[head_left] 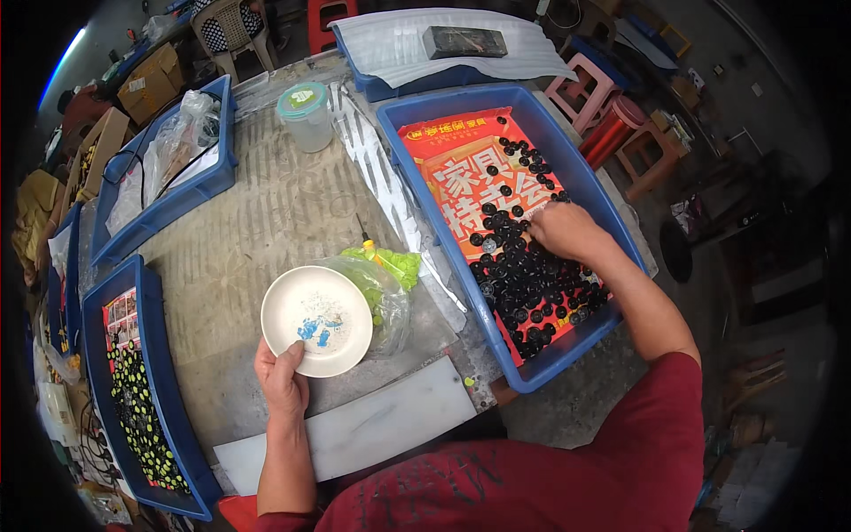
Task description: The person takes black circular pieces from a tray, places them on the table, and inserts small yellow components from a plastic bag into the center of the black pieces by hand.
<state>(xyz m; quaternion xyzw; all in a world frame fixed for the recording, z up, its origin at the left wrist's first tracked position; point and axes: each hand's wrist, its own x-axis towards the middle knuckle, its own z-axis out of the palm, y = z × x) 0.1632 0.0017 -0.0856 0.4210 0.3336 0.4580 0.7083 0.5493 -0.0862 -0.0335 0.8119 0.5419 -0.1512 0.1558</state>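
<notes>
My left hand (282, 377) grips a shallow cream-white dish (288, 293) by its near rim, thumb on top. A few blue bits and small pale specks lie in the dish. My right hand (567, 232) reaches into a long blue tray (446, 239) on the right, its fingers curled down among many small round black pieces (523, 284). Whatever its fingertips pinch, if anything, is hidden. Red printed card (452, 168) lines this tray. Just right of the dish lies a clear plastic bag (390, 319) beside bright green material (399, 266).
At left stands a blue tray (164, 355) of black pieces with yellow-green centres. Another blue tray (168, 204) holds plastic bags. A clear tub with a teal lid (304, 102) stands near the far edge. A pale board (355, 426) lies along the near edge.
</notes>
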